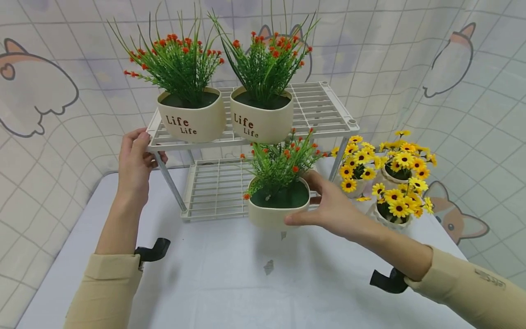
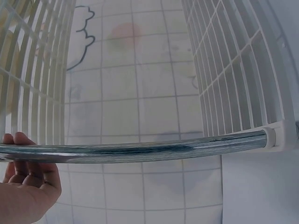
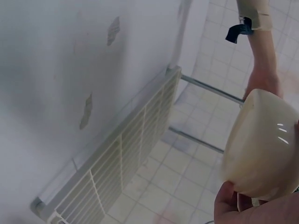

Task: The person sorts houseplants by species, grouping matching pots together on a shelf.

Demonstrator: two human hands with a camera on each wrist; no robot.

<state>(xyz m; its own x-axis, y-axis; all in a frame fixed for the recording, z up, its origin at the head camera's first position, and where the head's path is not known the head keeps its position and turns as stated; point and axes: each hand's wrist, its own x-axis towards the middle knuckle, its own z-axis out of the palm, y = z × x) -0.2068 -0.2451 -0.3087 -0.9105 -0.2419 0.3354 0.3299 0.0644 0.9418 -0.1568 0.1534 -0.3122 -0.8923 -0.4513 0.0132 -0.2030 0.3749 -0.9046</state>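
My right hand grips a cream flowerpot by its right side, thumb in front. Green leaves and small red flowers fill this pot. It is at the front edge of the rack's lower shelf; the right wrist view shows the pot raised off that shelf, tilted in the picture. My left hand holds the left end of the white wire rack's upper shelf. In the left wrist view its fingers curl near the metal post. Two matching pots stand on the upper shelf, left and middle.
Right of the rack, three pots of yellow flowers stand together on the white-covered table. Behind hangs a checked curtain with cartoon dogs. Metal posts join the two shelves at the corners.
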